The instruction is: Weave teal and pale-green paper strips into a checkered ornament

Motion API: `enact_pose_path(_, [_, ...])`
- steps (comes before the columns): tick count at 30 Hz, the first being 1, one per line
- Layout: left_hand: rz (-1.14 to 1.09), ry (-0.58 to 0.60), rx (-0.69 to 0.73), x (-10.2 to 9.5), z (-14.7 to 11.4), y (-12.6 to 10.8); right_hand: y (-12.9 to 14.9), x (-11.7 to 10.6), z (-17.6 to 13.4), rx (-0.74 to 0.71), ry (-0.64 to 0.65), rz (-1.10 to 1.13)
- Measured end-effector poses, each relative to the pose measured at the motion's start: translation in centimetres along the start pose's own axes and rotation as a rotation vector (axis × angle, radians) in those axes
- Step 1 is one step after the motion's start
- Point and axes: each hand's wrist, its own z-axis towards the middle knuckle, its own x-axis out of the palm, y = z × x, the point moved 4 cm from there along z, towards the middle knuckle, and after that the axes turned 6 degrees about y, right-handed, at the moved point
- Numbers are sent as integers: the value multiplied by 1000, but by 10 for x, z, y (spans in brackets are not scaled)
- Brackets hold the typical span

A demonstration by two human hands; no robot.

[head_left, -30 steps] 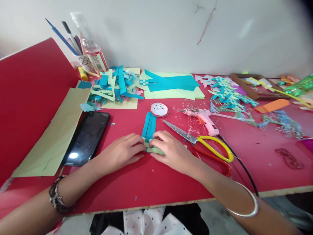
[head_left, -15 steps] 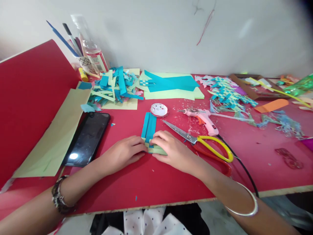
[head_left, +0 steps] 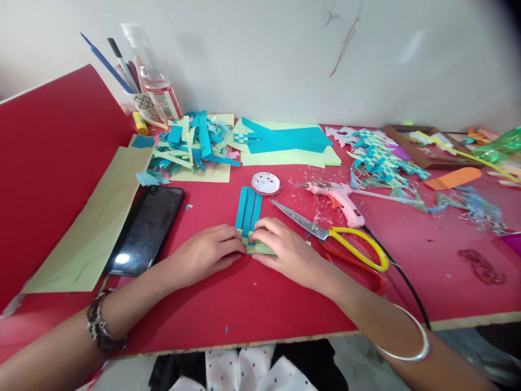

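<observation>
Blue paper strips (head_left: 246, 209) lie upright on the red table in front of me, crossed near their lower end by pale green paper strips (head_left: 262, 248). My left hand (head_left: 215, 247) has its fingers bent onto the left edge of this small weave. From the other side, my right hand (head_left: 280, 250) presses thumb and fingers on the weave's right part, and the end of a green strip pokes out beyond it. The fingers of both hands hide much of the crossing. Just above the blue strips sits a round white lid (head_left: 265, 183).
Right of my hands lie scissors (head_left: 325, 232) with yellow and red handles and a pink glue gun (head_left: 336, 198) with a black cord. A phone (head_left: 148, 231) is at left. Paper scraps (head_left: 195, 144), blue sheets (head_left: 285, 138) and finished weaves (head_left: 378, 155) line the back.
The blue strips now lie flatter and more spread, with gaps between them. A green strip end has appeared right of my right hand. My hands stay nearly in place.
</observation>
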Motion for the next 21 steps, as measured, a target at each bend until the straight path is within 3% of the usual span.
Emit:
enact_pose_path(5, [40, -96, -36, -5, -1, 2, 0, -1, 0, -10, 4, 27])
enact_pose_path(21, [125, -20, 68, -3, -5, -5, 3, -4, 0, -120, 111, 62])
